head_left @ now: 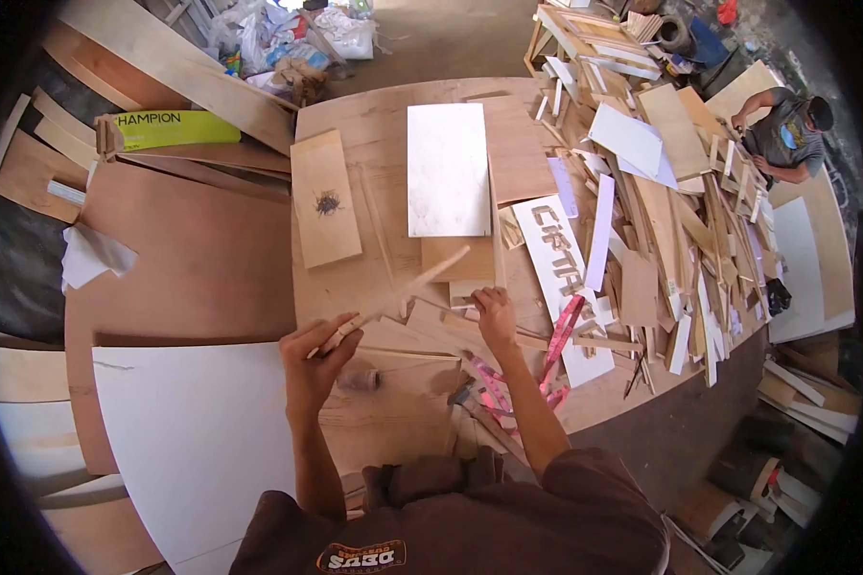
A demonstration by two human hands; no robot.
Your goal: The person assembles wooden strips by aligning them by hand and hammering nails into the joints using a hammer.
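My left hand [321, 353] is closed around one end of a thin wooden strip [431, 273], which slants up to the right over the table and is partly blurred. My right hand [495, 314] has its fingers bent together over small wood pieces at the bottom edge of a pale block; what they pinch, if anything, I cannot make out. Ahead of the hands lie a white panel [448, 171] and a pale board [326, 225] with a heap of dark nails [328, 203]. Below the right hand are a hammer [463, 394] and a pink tape [563, 331].
To the right are a white board with cut-out letters [558, 244] and a heap of wood offcuts [681, 220]. A co-worker [784, 134] is beyond it. Large sheets, one white [192, 422], stand on the left. A small jar [360, 380] lies by my left hand.
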